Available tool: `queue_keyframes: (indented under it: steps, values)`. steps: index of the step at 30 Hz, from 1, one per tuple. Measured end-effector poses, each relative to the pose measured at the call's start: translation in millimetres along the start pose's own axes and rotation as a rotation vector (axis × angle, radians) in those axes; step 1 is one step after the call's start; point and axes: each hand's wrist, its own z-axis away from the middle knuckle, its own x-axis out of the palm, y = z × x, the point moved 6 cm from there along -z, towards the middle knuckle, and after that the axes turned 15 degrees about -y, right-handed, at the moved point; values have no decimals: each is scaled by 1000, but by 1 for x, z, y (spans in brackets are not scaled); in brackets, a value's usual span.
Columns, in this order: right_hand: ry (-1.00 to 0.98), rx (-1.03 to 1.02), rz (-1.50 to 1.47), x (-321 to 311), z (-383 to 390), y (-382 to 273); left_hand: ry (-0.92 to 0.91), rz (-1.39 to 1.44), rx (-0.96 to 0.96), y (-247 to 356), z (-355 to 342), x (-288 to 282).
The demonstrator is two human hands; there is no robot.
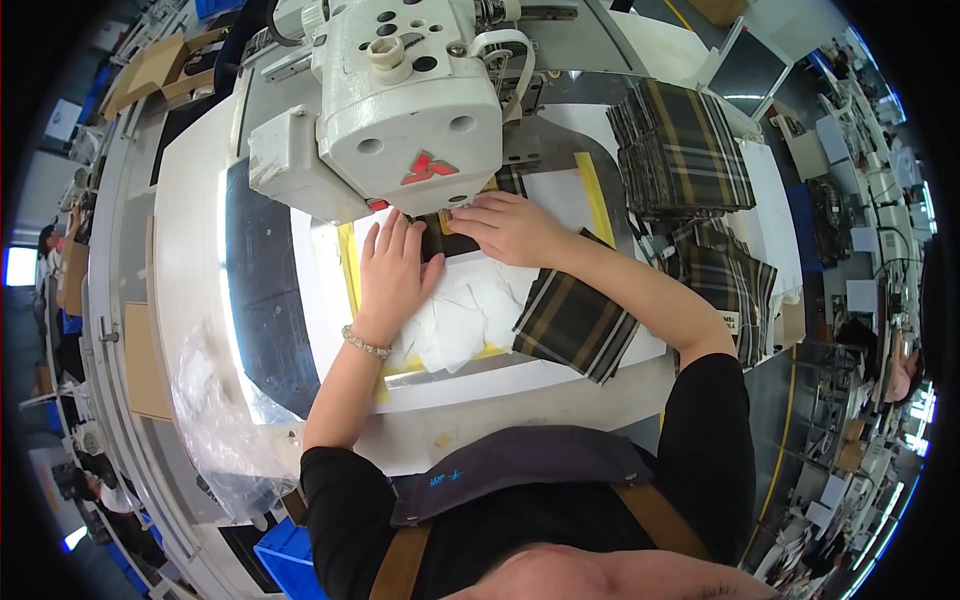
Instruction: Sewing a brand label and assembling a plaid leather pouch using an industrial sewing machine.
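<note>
A white industrial sewing machine [405, 110] spans the top middle, with dark plaid fabric [437, 238] beneath its head. My left hand [395, 270] rests just left of that fabric, fingers stretched out and lying down. My right hand [515, 225] reaches in from the right, its slightly bent fingers resting on the fabric just below the head. Under my hands lies a crumpled white sheet [460, 310] over a board edged with yellow tape [595, 200]. A folded plaid piece [570, 325] lies under my right forearm.
Stacked plaid pieces [680, 150] and a looser pile [730, 290] sit at right. Crumpled clear plastic [220, 420] is at lower left, near a blue crate [285, 555]. Cardboard boxes [165, 70] stand at upper left. Other people [50, 240] are at the far edges.
</note>
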Motion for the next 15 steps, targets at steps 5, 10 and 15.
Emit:
queue_keyframes:
  steps: [5, 10, 15]
  values:
    - [19, 66, 19, -3, -1, -10, -39, 88, 4, -4, -2, -3]
    - [55, 273, 37, -5, 1, -9, -69, 82, 5, -6, -2, 3]
    - [32, 301, 64, -7, 0, -11, -54, 48, 27, -6, -2, 4]
